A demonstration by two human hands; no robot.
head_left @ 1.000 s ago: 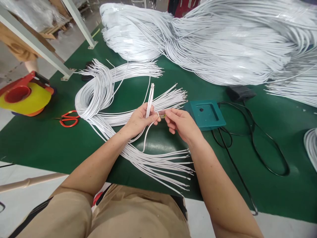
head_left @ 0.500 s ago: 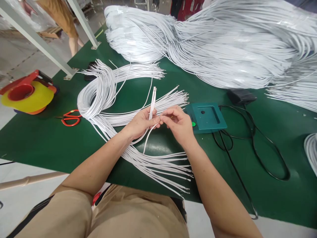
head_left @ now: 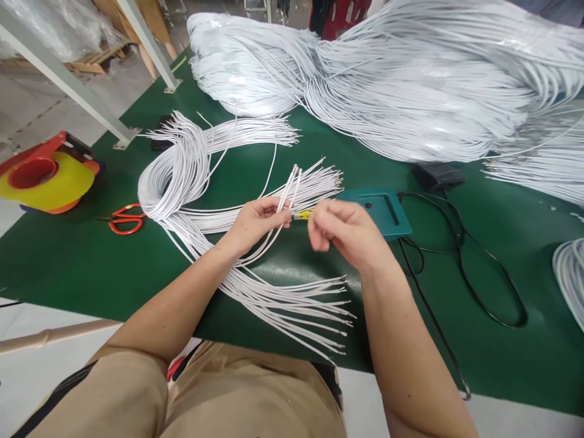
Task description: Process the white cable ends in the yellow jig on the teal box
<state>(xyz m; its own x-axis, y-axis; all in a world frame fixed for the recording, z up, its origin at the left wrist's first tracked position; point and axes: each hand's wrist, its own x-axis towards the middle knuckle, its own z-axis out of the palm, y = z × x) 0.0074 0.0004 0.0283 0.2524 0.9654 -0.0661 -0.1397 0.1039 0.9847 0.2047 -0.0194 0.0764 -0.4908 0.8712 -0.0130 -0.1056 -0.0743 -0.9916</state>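
Note:
Several thin white cables [head_left: 283,198] with metal tips stand up from my left hand [head_left: 255,225], pinched between thumb and fingers. Their lengths curve down below the hand toward the table. To the right, my right hand [head_left: 342,231] is raised with its fingers curled in, apart from those cables; whatever they may hold is hidden. A small yellow piece [head_left: 302,215] shows between the hands, and I cannot tell if either touches it. Under and around my left hand lies a bent bundle of white cables [head_left: 159,182], its loose ends [head_left: 314,304] fanned out to the right.
A teal device with a shallow tray [head_left: 387,210] sits behind my right hand. Black cords [head_left: 460,243] and a black box [head_left: 438,176] are right of it. Large cable bundles [head_left: 410,85] fill the back. Red-handled scissors [head_left: 125,219] and a tape dispenser [head_left: 45,176] lie left.
My right hand has drawn away to the right from my left hand and the cables. Another cable tip now stands beside those in my left hand, and they lean further right.

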